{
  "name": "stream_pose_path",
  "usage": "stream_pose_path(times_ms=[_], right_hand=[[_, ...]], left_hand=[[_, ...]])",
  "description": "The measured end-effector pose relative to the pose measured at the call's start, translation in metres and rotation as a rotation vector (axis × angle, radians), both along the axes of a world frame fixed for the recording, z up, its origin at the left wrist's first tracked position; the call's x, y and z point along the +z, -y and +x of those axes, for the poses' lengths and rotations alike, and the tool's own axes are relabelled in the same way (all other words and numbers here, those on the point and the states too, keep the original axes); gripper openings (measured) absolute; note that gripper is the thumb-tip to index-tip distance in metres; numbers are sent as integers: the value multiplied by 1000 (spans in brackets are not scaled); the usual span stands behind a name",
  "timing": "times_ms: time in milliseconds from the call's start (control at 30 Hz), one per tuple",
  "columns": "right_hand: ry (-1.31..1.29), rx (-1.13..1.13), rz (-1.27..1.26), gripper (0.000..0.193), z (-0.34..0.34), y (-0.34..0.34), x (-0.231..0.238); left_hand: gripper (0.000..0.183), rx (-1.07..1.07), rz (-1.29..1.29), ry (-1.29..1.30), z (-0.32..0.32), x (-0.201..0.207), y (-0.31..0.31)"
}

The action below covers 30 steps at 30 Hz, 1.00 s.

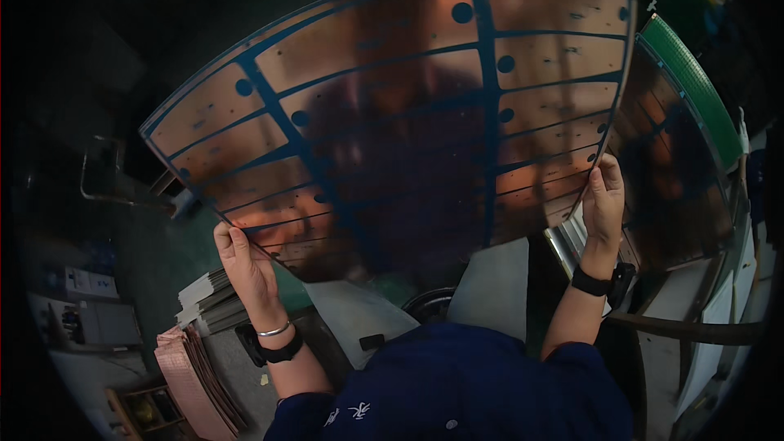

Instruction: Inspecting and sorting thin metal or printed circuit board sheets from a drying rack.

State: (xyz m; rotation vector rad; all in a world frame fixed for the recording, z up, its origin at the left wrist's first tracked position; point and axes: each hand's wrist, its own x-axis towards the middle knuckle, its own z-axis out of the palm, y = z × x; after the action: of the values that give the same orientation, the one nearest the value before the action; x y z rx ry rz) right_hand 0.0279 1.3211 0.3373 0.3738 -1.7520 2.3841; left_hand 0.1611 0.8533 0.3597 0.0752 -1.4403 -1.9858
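A large, shiny copper-clad circuit board panel [400, 147] is raised up in front of me. Blue-green lines split its face into copper rectangles with dark round spots, and a dark reflection fills its middle. My left hand [247, 265] grips its lower left edge, thumb on the near face. On the right side edge, low down, my right hand [603, 200] pinches the panel between thumb and fingers. Fingers behind the panel are partly hidden. Both wrists carry dark straps, and the left one also a metal bangle.
At the right stand another dark copper panel [674, 159] and a green board [694, 86]. Pale thin sheets [204, 302] and pinkish copper sheets [196, 380] are stacked at the lower left, near a wooden box [147, 408]. A bent metal rail [114, 196] stands farther left.
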Motion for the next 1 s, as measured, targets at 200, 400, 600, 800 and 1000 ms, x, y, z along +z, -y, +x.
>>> stream_pose_path(times_ms=[200, 400, 600, 800, 1000], right_hand=[[-351, 823, -391, 34, -91, -24, -70], [65, 196, -510, 36, -9, 36, -37], [610, 15, -566, 35, 15, 51, -7], [342, 453, -668, 27, 8, 57, -27], [310, 265, -732, 28, 23, 101, -33]], left_hand=[[37, -254, -207, -180, -34, -48, 58], [37, -493, 425, -29, -62, -23, 12], [38, -516, 546, 45, -42, -27, 10], [38, -395, 721, 190, 8, -59, -23], [41, -201, 597, 196, 6, -25, -137]])
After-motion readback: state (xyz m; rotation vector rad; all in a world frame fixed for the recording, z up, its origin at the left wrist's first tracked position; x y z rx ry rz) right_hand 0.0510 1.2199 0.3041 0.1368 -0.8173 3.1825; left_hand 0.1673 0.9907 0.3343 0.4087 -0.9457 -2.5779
